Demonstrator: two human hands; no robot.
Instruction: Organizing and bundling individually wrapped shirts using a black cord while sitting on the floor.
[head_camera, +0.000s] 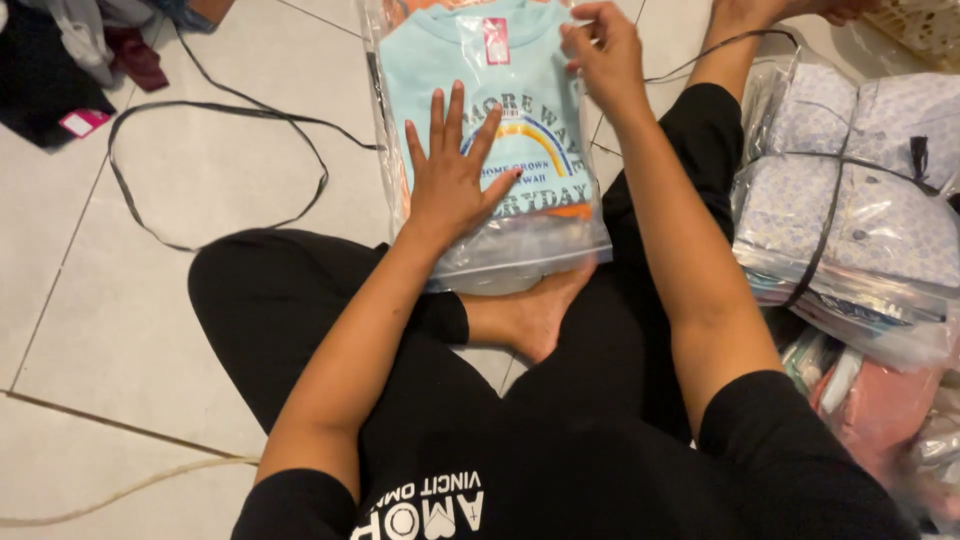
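A clear bag (520, 250) is laid on the tiled floor (130, 330), in front of the crossed legs of a seated person in black. A folded light-blue shirt (470, 70) with a rainbow print is seen inside it; an orange layer shows beneath, at the bag's edges.

Left hand (452, 175): spread flat, fingers splayed, pressed palm-down on the middle of the bag, over the print.

Right hand (603, 48): fingers drawn together at the bag's far right corner, where the plastic edge appears to be pinched. Whether the opening is sealed there cannot be told.

Progress, as judged: the shirt is already fully inside the bag and lies flat. The near end of the bag is seen empty and slack, just above a bare foot (535, 315). The closing or smoothing of the far end appears to be what is in hand; it is not shown as finished.

Right of the bag: a bundle (860, 200) of bagged pale patterned shirts, tied with a dark strap, stacked on further packets. More wrapped pieces, one pinkish, are heaped nearer the person than that bundle.

Left of the bag: a loose black strap (215, 110) is looped over the floor. Beyond it, at the far left, dark clothes (60, 60) are piled.
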